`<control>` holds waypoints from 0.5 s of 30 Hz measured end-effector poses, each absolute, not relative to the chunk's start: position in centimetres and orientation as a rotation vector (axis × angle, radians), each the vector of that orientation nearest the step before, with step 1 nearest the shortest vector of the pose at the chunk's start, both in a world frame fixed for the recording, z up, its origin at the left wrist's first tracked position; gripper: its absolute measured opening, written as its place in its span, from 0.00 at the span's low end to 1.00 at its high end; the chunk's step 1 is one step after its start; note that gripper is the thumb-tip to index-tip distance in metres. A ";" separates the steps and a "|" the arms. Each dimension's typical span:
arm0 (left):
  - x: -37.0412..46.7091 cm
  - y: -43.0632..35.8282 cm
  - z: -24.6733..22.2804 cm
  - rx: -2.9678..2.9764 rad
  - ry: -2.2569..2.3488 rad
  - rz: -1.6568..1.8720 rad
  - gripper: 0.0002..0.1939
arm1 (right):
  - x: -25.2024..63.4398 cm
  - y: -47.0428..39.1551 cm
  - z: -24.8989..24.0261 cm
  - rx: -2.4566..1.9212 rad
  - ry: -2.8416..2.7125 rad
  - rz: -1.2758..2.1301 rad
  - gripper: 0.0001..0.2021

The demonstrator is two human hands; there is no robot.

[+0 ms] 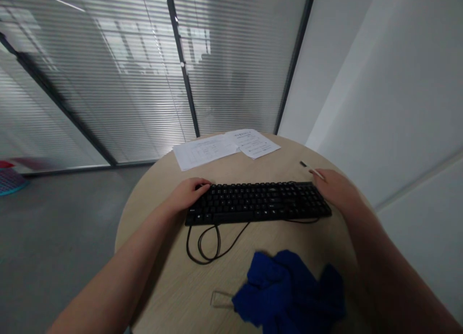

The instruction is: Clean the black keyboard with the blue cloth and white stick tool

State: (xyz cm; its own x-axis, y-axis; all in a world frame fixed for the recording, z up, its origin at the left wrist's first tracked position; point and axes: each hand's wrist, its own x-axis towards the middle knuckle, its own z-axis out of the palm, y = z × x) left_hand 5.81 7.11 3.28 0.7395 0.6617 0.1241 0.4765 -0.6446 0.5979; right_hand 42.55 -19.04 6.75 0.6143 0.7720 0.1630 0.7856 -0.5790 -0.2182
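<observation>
A black keyboard [258, 202] lies across the round table, its rows of keys facing up. My left hand [190, 193] is closed on its upper left corner, with the thumb over the top edge. At the other end, my right hand [334, 187] is closed around a thin white stick with a dark tip [315, 173], perhaps a small brush. The tip points left and away from me, above the keyboard's right corner. That hand is also close against the keyboard's right side; whether it grips it I cannot tell. A looped black cable [219, 244] lies in front of the keyboard.
Printed papers [206, 150] lie at the far side of the round table [173, 276]. A crumpled blue cloth [285, 290] and a small clear rectangular object [221, 299] are near me. A white wall [405, 92] stands close on the right; a glass partition with blinds is behind.
</observation>
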 end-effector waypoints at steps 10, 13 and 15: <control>6.0 6.9 3.0 2.377 0.847 0.455 0.24 | 46.3 -18.3 3.3 -2.698 -1.240 0.253 0.25; 5.9 6.6 3.1 2.383 0.848 0.435 0.24 | 46.4 -18.4 3.4 -2.742 -1.249 0.236 0.24; 5.7 6.6 3.0 2.377 0.838 0.394 0.25 | 46.5 -18.5 3.3 -2.737 -1.268 0.250 0.24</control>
